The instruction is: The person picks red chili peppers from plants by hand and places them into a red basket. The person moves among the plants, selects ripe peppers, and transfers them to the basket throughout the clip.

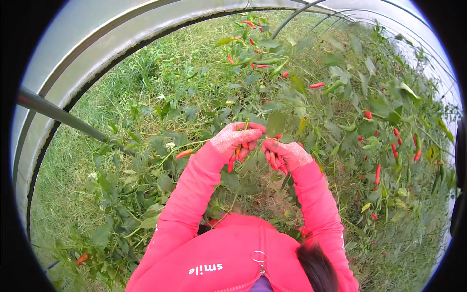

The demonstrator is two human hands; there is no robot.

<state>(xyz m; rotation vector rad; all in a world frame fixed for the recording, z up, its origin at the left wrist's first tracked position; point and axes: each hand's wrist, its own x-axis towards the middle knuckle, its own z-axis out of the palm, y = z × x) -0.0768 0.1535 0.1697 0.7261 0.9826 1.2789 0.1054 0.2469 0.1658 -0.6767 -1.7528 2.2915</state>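
Note:
My left hand [239, 138], in a pink and white work glove, is closed around several red chili peppers [231, 163], whose tips hang below the fingers. Close beside it, my right hand [286, 154] in a matching glove also grips red chilies [273, 160]. Its fingertips meet the pepper plant just under a broad green leaf [276, 123]. A small piece of red chili [278, 136] shows between that leaf and the right fingers. The two hands are nearly touching, and leaves partly hide what the fingertips pinch.
Pepper plants bearing red and green chilies [378, 174] crowd the right side. One orange-red chili [184, 153] hangs left of my left wrist. A metal pipe [65, 116] slants in from the left, beside the curved greenhouse frame [91, 40]. Tall grass [120, 76] grows among the plants.

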